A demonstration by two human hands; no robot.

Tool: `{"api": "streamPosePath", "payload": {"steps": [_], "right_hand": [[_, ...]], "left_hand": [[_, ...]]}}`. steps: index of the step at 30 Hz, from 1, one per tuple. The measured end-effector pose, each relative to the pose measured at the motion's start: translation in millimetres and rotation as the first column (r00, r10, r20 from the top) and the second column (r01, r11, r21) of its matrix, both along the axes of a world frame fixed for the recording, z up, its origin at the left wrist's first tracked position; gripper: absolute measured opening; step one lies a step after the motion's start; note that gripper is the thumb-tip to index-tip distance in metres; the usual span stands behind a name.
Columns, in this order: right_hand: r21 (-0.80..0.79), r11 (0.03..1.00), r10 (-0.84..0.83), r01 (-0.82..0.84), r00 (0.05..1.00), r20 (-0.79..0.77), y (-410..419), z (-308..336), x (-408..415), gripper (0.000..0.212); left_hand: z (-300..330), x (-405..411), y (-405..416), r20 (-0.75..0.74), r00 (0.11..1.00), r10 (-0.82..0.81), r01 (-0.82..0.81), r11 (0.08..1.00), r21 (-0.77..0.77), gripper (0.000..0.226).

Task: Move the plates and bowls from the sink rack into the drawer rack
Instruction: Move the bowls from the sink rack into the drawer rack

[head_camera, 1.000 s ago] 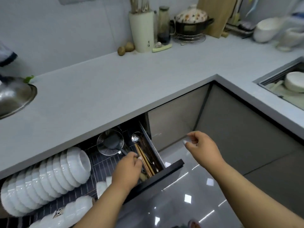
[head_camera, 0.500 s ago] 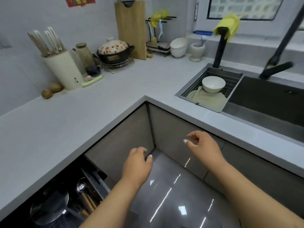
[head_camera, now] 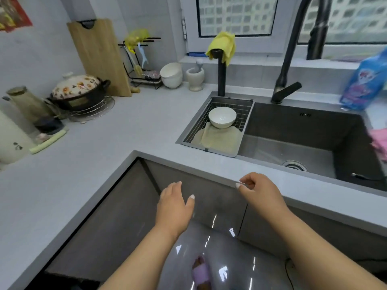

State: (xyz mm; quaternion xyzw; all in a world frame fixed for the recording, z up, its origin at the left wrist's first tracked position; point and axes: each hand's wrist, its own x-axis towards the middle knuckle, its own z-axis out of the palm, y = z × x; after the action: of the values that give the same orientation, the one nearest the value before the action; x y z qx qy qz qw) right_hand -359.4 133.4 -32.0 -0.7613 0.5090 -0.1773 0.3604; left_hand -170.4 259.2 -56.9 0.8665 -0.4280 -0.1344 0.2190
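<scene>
One white bowl [head_camera: 222, 117] sits upright in the wire sink rack [head_camera: 247, 117] at the left end of the sink, on a pale cloth [head_camera: 217, 140]. My left hand [head_camera: 174, 206] hovers in front of the corner cabinet, fingers relaxed and holding nothing. My right hand [head_camera: 258, 192] is at the counter's front edge below the rack, fingers loosely curled and empty. The drawer rack is out of view at the lower left.
A black faucet [head_camera: 287, 88] and a short tap draped with a yellow cloth [head_camera: 222, 46] stand behind the sink. At the back are two stacked white bowls [head_camera: 171, 75], a mortar [head_camera: 195, 77], a cutting board [head_camera: 98, 57] and a lidded pot [head_camera: 78, 88]. A blue bag [head_camera: 365, 80] is at right.
My view has swung right from the open drawer to the sink. My left hand left the drawer and rose in front of the cabinets. My right hand stayed empty.
</scene>
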Motion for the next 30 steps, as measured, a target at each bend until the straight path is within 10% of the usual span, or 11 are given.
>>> {"api": "streamPosePath", "payload": {"steps": [17, 30], "right_hand": [[0.083, 0.978, -0.194, 0.194, 0.981, -0.01, -153.8, -14.2, 106.9, 0.016], [0.21, 0.951, -0.2, 0.226, 0.97, -0.137, -255.2, -67.2, 213.3, 0.054]], "left_hand": [[-41.9, 138.3, -202.0, 0.141, 0.935, -0.325, 0.264, 0.904, 0.335, 0.076], [-53.8, 179.6, -268.6, 0.273, 0.841, -0.467, 0.395, 0.875, 0.278, 0.078]]}}
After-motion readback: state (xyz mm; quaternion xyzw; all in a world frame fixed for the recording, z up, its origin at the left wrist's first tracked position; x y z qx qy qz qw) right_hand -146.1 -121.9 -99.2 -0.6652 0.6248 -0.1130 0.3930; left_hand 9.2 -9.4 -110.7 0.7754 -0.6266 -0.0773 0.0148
